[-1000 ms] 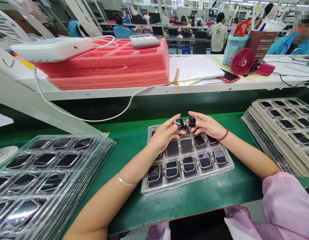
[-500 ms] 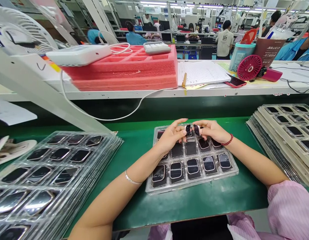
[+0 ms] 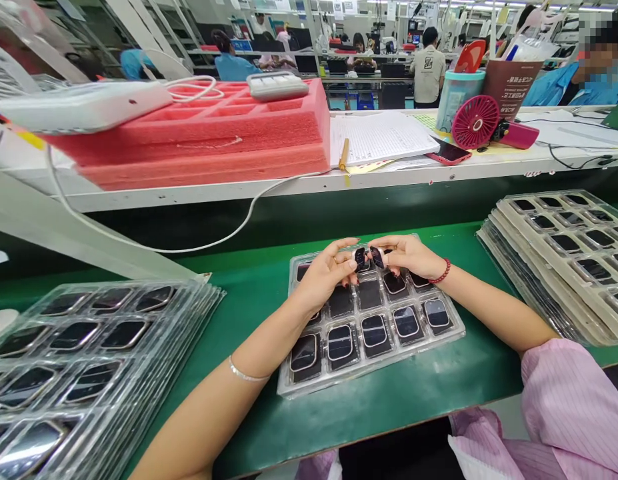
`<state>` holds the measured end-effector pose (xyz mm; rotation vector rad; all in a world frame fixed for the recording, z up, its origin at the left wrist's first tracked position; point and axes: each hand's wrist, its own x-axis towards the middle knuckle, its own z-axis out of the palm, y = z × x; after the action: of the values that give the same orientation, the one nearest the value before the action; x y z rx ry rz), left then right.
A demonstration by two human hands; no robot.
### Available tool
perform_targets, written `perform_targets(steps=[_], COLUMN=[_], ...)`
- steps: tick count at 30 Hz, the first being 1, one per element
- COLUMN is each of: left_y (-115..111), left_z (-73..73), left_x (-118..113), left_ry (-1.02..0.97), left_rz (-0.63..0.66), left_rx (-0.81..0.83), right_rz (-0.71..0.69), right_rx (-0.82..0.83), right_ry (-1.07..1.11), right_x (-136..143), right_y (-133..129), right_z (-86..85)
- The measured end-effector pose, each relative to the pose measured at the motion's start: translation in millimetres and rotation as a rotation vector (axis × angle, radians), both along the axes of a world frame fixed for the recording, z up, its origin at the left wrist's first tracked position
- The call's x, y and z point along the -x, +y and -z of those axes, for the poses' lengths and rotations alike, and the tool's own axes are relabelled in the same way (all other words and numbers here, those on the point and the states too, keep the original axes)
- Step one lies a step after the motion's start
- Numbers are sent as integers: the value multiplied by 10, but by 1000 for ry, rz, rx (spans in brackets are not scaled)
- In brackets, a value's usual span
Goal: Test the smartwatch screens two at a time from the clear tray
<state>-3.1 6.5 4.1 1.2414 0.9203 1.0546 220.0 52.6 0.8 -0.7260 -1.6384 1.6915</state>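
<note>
Above the back half of a clear plastic tray [image 3: 369, 363], my left hand [image 3: 326, 272] pinches a small dark watch case [image 3: 360, 259] with a glossy screen and pale rim. My right hand [image 3: 411, 257] grips a second watch case [image 3: 377, 257] close beside it, tilted toward the first. A narrow gap shows between the two pieces. Fingertips partly cover both. In the tray's front row lie several watch cases, such as one with a silver rim [image 3: 375, 331]. My hands and forearms hide some of the back compartments.
A tall stack of filled clear trays [image 3: 169, 347] stands at the left, another stack [image 3: 553, 247] at the right. Behind, a white shelf [image 3: 269, 185] carries red foam [image 3: 213, 153], papers [image 3: 383, 141], a phone [image 3: 449, 152] and a pink fan [image 3: 476, 122]. A white cable [image 3: 253, 203] hangs below it.
The whole view has shifted, so the shelf, trays and hands appear farther left. Both hands keep their holds on the watch cases, with little movement relative to the tray.
</note>
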Motion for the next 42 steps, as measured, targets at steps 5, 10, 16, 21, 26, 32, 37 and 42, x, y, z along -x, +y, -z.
perform_targets(steps=[5, 10, 16, 21, 26, 32, 37, 42], left_y=[14, 20, -27, -73, -55, -76, -226, -474], left_z=[25, 37, -7, -45, -31, -143, -112, 4], left_x=[9, 15, -25, -66, -75, 29, 195, 311], left_ry=[7, 18, 73, 155, 184, 278, 806, 1179], left_rz=[4, -3, -103, -147, -130, -117, -115, -106], left_rx=[-24, -14, -23, -41, -58, -67, -330, -447], right_rz=[4, 25, 72, 62, 17, 59, 112, 55], right_rx=[-35, -129, -54, -1, -70, -263, -793, -1005], right_ry=[-19, -75, -51, -51, -88, -234, -573, -768], right_x=[19, 29, 65, 74, 52, 107, 256, 193], right_y=[-8, -31, -22, -13, -39, -91, -268, -373], right_z=[15, 40, 52, 51, 11, -93, -81, -55])
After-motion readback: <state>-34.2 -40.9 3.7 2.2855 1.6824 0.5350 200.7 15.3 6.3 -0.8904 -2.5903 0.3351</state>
